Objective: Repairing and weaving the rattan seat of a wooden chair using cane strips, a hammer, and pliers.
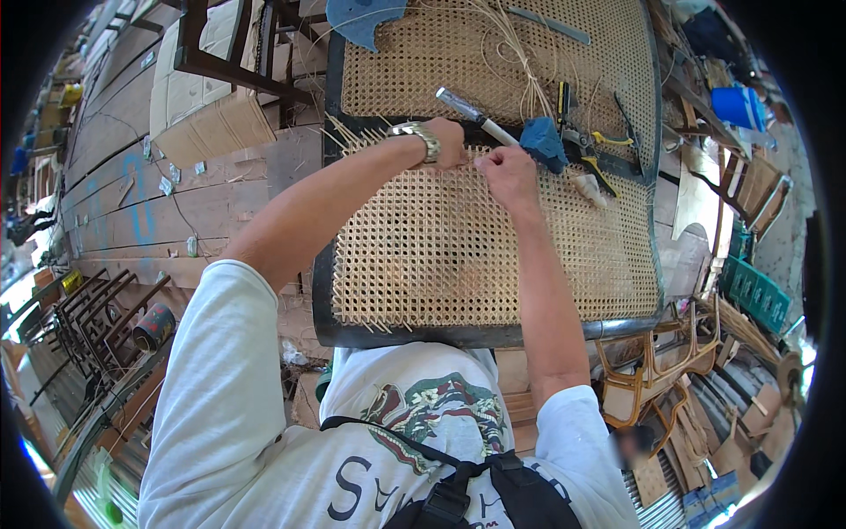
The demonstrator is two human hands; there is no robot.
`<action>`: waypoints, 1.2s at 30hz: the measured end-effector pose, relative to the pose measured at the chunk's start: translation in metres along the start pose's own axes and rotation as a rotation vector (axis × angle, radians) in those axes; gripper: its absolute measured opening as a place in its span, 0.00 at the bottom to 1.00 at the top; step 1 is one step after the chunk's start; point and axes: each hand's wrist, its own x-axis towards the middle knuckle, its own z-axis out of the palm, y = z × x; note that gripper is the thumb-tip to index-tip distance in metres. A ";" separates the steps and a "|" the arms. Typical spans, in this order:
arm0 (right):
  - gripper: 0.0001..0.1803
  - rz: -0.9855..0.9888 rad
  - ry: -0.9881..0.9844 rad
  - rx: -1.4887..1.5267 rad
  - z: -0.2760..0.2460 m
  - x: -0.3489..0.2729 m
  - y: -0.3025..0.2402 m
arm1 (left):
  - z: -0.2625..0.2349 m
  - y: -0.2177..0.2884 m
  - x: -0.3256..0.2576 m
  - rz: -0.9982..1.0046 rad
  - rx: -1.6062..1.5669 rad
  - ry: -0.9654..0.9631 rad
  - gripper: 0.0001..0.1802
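Observation:
A dark-framed panel of woven cane webbing [423, 256] lies in front of me. Both my hands work at the far edge of its near section, beside the dark crossbar. My left hand [447, 143], a metal watch on its wrist, rests knuckles up with its fingers curled down onto the weave. Just right of it, my right hand [511, 176] is closed with thumb and fingertips together. Whatever either hand pinches is too small or hidden. A silver-and-white marker-like stick [476, 115] lies just beyond them, next to a blue cloth scrap [544, 144].
Yellow-and-black pliers [597, 172] and other hand tools lie right of the blue cloth. Loose cane strands [529, 75] spread over the far section. Cane ends stick out at the left edge. Cardboard [211, 132] and a wooden chair frame [233, 70] stand left; curved chair frames [652, 379] sit right.

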 end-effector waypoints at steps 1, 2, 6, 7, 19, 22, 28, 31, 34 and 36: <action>0.13 -0.034 0.017 0.025 0.004 0.001 -0.003 | -0.001 -0.004 0.000 -0.038 -0.243 -0.071 0.25; 0.13 -0.033 0.020 0.024 0.006 0.000 -0.005 | -0.001 -0.006 0.000 -0.066 -0.270 -0.049 0.27; 0.10 -0.079 0.147 -0.043 0.018 -0.013 -0.005 | -0.006 -0.006 -0.003 -0.022 -0.139 -0.059 0.28; 0.09 -0.120 0.216 -0.043 0.022 -0.015 0.000 | -0.007 -0.005 -0.006 -0.045 0.009 0.041 0.27; 0.10 0.013 -0.120 0.886 0.005 0.001 -0.019 | -0.074 0.007 -0.066 0.114 0.225 0.450 0.23; 0.09 0.048 -0.008 0.564 0.009 -0.001 -0.011 | -0.051 -0.002 -0.048 0.016 0.156 0.352 0.19; 0.11 -0.071 0.208 0.047 0.017 0.004 -0.003 | -0.022 -0.003 -0.032 0.021 0.309 0.165 0.15; 0.10 0.025 0.106 0.110 0.010 0.003 -0.001 | -0.026 0.009 -0.030 0.034 0.369 0.169 0.15; 0.10 0.062 0.104 0.101 0.009 0.002 -0.002 | -0.033 0.025 -0.029 0.031 0.446 0.163 0.14; 0.10 0.048 0.092 0.104 0.009 0.003 -0.003 | -0.034 0.032 -0.022 0.039 0.519 0.165 0.13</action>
